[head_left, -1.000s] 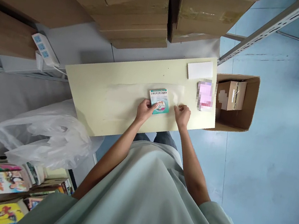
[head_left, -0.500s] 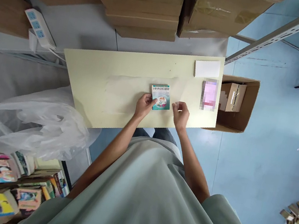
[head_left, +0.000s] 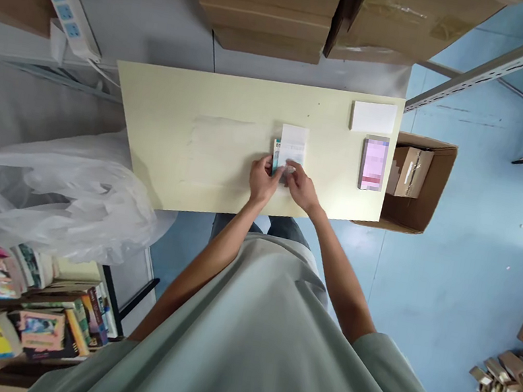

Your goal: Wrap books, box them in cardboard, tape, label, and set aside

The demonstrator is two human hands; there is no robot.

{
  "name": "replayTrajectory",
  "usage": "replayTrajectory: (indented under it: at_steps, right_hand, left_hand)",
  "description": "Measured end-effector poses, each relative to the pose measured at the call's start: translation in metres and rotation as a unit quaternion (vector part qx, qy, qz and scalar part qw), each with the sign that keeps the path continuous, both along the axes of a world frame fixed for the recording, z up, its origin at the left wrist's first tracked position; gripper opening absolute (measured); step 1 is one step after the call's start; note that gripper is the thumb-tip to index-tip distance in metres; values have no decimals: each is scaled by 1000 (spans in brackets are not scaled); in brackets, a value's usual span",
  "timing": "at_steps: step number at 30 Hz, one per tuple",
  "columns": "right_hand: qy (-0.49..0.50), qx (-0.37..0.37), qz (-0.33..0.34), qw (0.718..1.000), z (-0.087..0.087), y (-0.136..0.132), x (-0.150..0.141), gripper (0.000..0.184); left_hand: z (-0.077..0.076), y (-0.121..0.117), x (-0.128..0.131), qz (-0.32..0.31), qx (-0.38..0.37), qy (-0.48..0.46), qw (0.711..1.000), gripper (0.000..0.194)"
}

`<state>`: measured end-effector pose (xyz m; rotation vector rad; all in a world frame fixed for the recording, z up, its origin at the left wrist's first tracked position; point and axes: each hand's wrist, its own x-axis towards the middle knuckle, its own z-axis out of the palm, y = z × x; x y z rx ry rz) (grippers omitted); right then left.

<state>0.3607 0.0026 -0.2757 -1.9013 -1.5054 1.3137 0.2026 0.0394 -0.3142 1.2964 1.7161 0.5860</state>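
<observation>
A small teal-covered book (head_left: 276,152) lies near the middle of the pale table, a printed cover strip showing at its left. Over most of it is a whitish, see-through sheet (head_left: 294,136) that reaches past the book's top edge; whether it is a plastic sleeve or thin paper I cannot tell. My left hand (head_left: 264,180) grips the book's lower left corner, thumb on top. From the right, my right hand (head_left: 300,186) has its bent fingers on the lower part of the sheet, close to my left thumb. The fingertips partly hide what they pinch.
At the table's (head_left: 162,132) right end lie a white stack (head_left: 373,118) and a pink-purple pack (head_left: 374,164). An open carton (head_left: 435,192) stands beyond that edge. Cardboard boxes (head_left: 271,17) line the back, a power strip (head_left: 73,20) back left. Plastic bag (head_left: 75,198) and books (head_left: 49,328) sit left.
My right hand has moved left onto the book, and the whitish sheet now covers most of its cover. My left hand keeps hold of the book. The view has shifted slightly.
</observation>
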Motion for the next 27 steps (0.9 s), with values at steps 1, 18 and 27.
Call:
replayTrajectory:
  at_steps: [1, 18, 27]
  right_hand:
    - [-21, 14, 19, 1000, 2, 5, 7, 44]
    - [-191, 65, 313, 928, 28, 108, 44, 48]
    - [-281, 113, 466, 831, 51, 105, 59, 78]
  left_hand:
    - [0, 0, 2, 7, -1, 12, 1000, 38]
    - [48, -21, 80, 16, -29, 175, 984, 69]
    - [45, -25, 48, 79, 16, -4, 997, 54]
